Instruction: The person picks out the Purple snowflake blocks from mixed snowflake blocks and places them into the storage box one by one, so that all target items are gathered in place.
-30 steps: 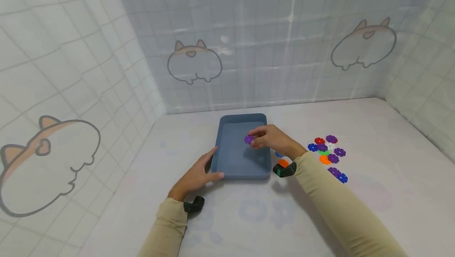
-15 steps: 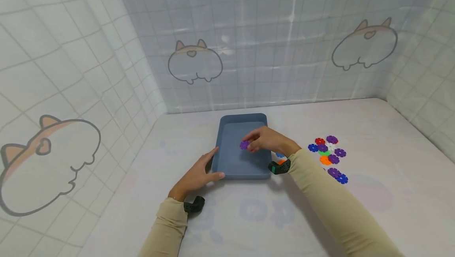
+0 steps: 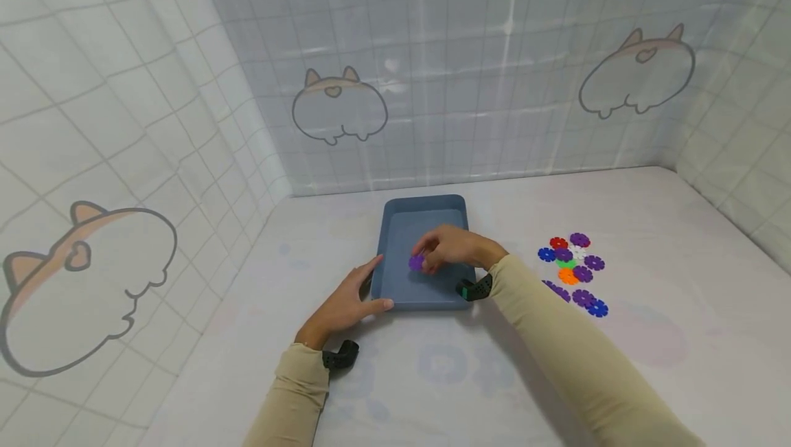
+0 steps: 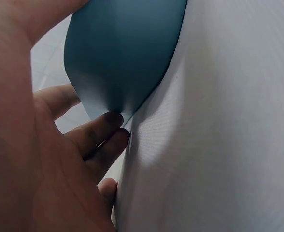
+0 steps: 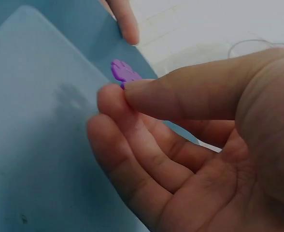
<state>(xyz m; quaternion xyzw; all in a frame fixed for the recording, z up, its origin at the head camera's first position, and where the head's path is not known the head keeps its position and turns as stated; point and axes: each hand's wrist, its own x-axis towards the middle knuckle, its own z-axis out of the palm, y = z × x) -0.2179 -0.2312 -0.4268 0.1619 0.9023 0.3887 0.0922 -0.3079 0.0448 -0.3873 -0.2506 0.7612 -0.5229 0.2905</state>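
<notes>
A purple flower-shaped plastic disc [image 3: 417, 263] is pinched between the thumb and fingertips of my right hand [image 3: 448, 246], above the floor of a blue-grey tray [image 3: 426, 305]. The right wrist view shows the disc [image 5: 125, 71] poking out past the thumb tip, its lower part hidden by the fingers. My left hand [image 3: 342, 303] rests at the tray's near left corner, its thumb at the front rim and its fingers along the left side. Seen from the left wrist, the fingertips [image 4: 114, 118] touch the tray's outer wall [image 4: 122, 53].
Several flower discs, purple, blue, red, orange, green and white, lie in a loose cluster [image 3: 568, 255] to the right of the tray. More purple and blue discs [image 3: 590, 301] lie nearer, partly behind the right sleeve [image 3: 556, 337]. A tiled-pattern sheet [image 3: 457, 90] hangs behind the table.
My right hand has moved left and slightly nearer over the tray with the purple disc in its fingers. The left hand stays at the tray's corner.
</notes>
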